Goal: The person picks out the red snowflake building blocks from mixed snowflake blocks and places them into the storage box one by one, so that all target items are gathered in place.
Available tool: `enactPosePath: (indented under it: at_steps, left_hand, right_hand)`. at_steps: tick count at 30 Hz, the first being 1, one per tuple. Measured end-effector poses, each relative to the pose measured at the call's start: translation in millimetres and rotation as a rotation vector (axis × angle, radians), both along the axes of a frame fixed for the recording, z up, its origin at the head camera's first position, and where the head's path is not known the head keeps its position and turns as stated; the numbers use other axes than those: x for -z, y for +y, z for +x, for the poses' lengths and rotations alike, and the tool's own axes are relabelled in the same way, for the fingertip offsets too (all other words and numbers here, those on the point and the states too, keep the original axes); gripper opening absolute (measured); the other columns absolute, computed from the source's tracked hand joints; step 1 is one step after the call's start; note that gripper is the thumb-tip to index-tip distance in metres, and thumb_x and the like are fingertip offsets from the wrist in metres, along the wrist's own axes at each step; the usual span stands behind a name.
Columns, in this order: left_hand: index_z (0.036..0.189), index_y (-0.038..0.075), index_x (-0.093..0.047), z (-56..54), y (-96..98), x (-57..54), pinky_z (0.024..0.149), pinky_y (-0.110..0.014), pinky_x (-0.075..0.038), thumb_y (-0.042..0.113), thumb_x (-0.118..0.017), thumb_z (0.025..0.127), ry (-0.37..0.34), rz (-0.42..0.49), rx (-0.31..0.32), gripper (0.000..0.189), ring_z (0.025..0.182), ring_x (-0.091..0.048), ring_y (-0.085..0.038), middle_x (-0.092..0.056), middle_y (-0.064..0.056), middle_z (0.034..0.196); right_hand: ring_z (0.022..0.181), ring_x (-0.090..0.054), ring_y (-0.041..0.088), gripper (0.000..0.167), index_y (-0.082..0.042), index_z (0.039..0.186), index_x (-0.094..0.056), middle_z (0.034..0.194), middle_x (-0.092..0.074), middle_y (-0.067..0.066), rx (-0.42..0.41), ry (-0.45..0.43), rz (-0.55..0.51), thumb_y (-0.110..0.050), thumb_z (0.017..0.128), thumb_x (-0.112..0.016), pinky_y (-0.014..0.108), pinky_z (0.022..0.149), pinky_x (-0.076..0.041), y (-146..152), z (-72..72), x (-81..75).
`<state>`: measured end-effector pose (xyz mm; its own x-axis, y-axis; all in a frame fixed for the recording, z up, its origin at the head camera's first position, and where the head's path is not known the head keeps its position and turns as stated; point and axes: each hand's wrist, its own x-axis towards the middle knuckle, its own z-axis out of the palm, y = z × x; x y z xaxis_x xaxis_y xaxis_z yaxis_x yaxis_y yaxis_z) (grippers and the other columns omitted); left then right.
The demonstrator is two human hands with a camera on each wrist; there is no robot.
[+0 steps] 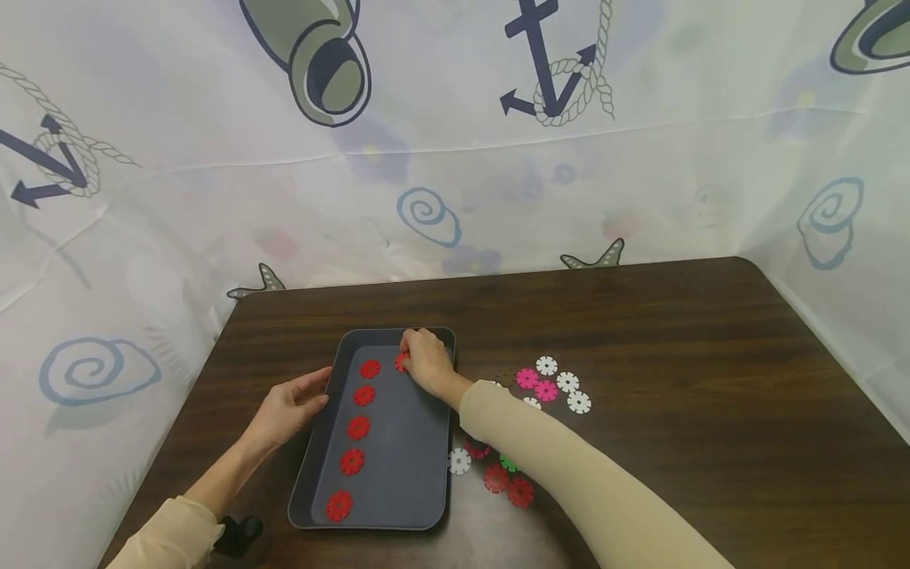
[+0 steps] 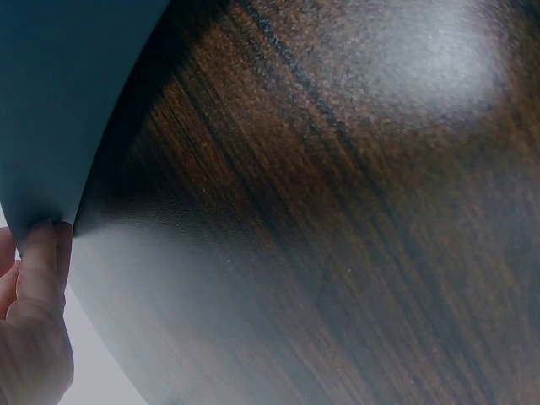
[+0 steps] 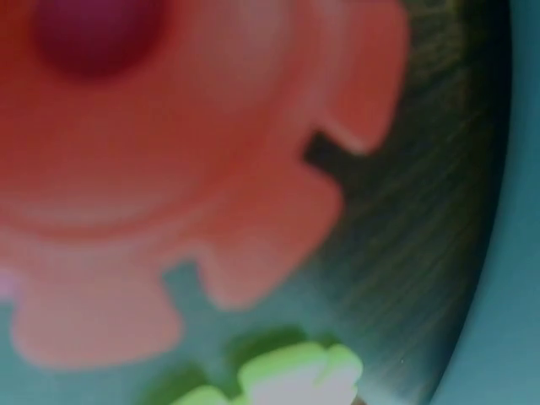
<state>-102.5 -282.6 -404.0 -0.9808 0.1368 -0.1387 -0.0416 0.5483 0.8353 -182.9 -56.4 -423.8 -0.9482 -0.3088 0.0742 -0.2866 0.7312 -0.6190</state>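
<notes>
A dark grey tray (image 1: 401,474) lies lengthwise on the table, with several red notched discs (image 1: 359,427) in a column along its left side. My right hand (image 1: 429,365) reaches into its far end. Thumb and fingers there pinch another red disc (image 1: 400,362), partly covered by the hand, to the right of the column's far end. At the tray's left wall, my left hand (image 1: 287,408) touches the outside with extended fingers, also visible against the tray wall (image 2: 67,110) in the left wrist view.
Right of the tray, white (image 1: 579,402), pink (image 1: 546,390), red (image 1: 520,491) and green discs (image 1: 509,464) lie scattered on the brown table (image 1: 675,379), some hidden under my right sleeve. A small black object (image 1: 240,536) sits by the left sleeve. Patterned cloth (image 1: 462,118) hangs behind.
</notes>
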Motion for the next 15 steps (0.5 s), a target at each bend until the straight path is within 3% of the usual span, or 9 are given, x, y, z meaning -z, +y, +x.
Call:
enactPosePath:
  at_steps: [15]
  left_hand:
    - [0.139,-0.005,-0.04,0.5,0.5,-1.6,0.082,-0.023,-0.052,0.003,-0.055,0.093,-0.001,0.002,-0.002,0.049,0.116,-0.054,-0.037,-0.048,-0.028,0.135]
  right_hand:
    - [0.086,-0.055,0.018,0.013,-0.008,0.091,-0.062,0.089,-0.058,0.004,0.009,-0.016,0.004,-0.006,0.081,-0.071,0.028,0.073,-0.046,-1.0,-0.4,1.4]
